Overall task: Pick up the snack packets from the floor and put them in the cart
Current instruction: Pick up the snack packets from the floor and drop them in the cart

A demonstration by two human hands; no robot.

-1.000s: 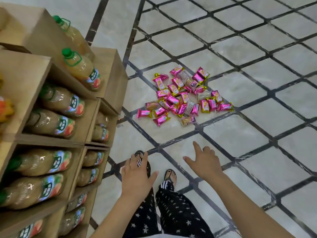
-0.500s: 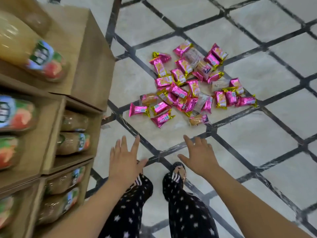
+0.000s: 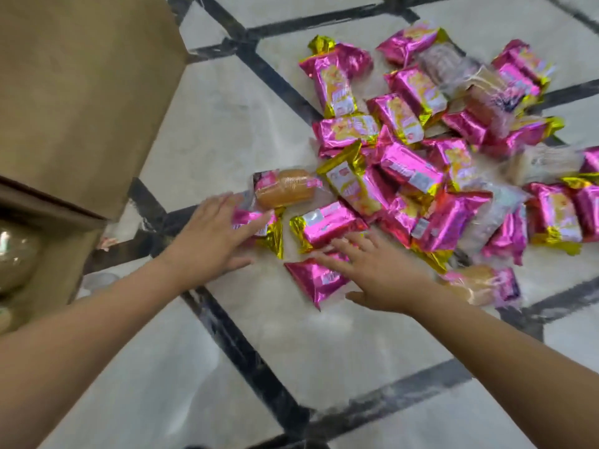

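Several pink and gold snack packets (image 3: 411, 166) lie heaped on the tiled floor, with a few clear-wrapped cakes among them. My left hand (image 3: 210, 238) reaches with straight fingers onto the leftmost pink packet (image 3: 269, 228), just below a clear-wrapped bun (image 3: 285, 187). My right hand (image 3: 372, 270) lies flat, fingers spread, over the nearest pink packet (image 3: 314, 280) and touches another pink packet (image 3: 327, 222) above it. Neither hand grips anything. No cart is in view.
A wooden shelf unit (image 3: 84, 92) stands at the left, close to my left arm, with a bottle (image 3: 13, 251) showing in a lower compartment. The floor is pale marble tile with dark diagonal strips (image 3: 246, 354).
The view has dropped much closer to the floor. Both hands have moved forward from above the feet to the near edge of the packet heap and now touch packets.
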